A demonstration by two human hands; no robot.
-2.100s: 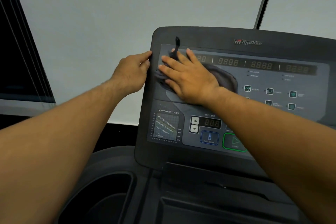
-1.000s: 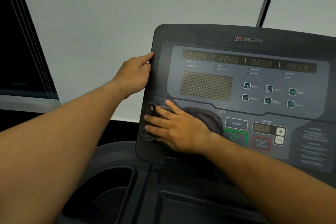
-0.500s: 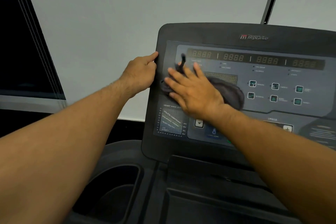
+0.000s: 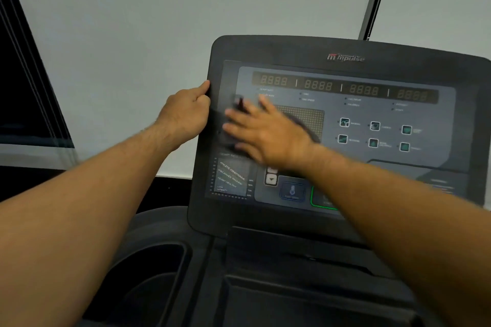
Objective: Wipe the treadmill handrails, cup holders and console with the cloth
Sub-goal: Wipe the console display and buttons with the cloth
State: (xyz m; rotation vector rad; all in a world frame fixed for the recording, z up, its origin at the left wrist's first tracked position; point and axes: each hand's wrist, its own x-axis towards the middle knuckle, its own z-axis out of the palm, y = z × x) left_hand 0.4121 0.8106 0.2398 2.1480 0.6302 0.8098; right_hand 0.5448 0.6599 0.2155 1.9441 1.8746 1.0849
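Right hand [image 4: 268, 135] flat, cloth [image 4: 309, 130] against console [image 4: 279, 48]

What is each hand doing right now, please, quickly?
Left hand: closed, gripping the left edge of the console.
Right hand: open, fingers straight, pressing the cloth flat on the console.

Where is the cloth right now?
In the head view, the cloth is pressed under the right hand on the left side of the console, near the left hand gripping its edge.
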